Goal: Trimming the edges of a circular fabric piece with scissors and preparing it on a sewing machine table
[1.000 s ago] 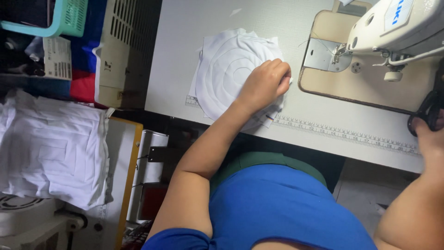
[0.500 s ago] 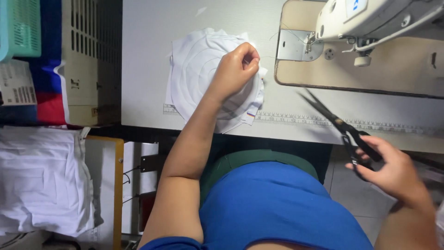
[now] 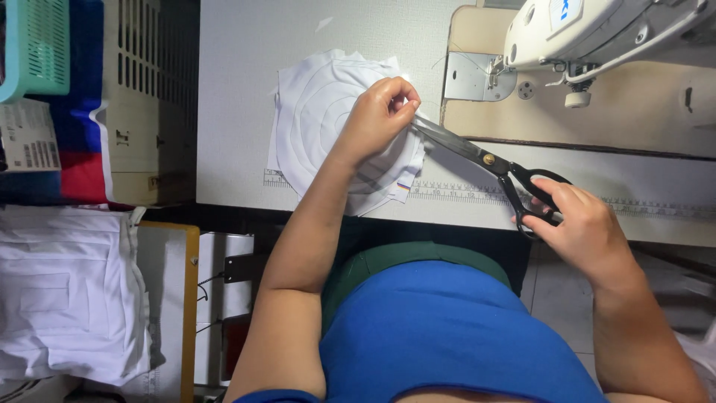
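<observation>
A worker's left hand (image 3: 377,119) pinches the edge of a white fabric piece (image 3: 328,123) while the right hand (image 3: 585,231) grasps black-handled scissors (image 3: 492,164) beside a sewing machine (image 3: 597,33).

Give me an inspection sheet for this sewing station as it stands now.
Surface: white table with a measuring strip along its front edge.
Job's things: stack of white fabric pieces; black-handled scissors, blades at the fabric's edge.
Clutter: nothing seen on the table.
Grippers: left hand pinches the fabric; right hand holds the scissors.
Cables: thin dark wires below the table.
Surroundings: white sewing machine, teal basket, folded white cloth.
</observation>
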